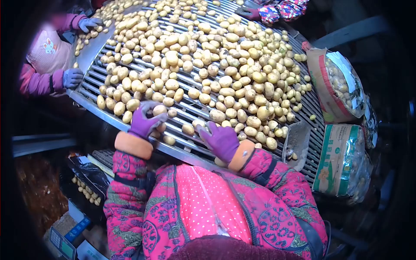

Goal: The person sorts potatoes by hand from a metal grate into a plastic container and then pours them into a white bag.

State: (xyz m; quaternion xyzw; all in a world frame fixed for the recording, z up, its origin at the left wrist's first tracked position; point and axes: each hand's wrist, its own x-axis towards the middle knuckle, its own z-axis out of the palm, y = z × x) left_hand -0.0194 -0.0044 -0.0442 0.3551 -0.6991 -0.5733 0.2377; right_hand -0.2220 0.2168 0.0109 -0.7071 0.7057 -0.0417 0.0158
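left hand (pixel 145 120) grips a potato (pixel 159 110), right hand (pixel 222 139) spread just beside others; most potatoes (pixel 225 65) beyond both still lie unsorted on rollers (pixel 190 110).

Your two gloved hands: left hand (pixel 145 120), right hand (pixel 222 139). Potatoes (pixel 225 81): too many to count. Filled sacks (pixel 336 84): two, possibly more. Co-worker hands (pixel 72 78): three.
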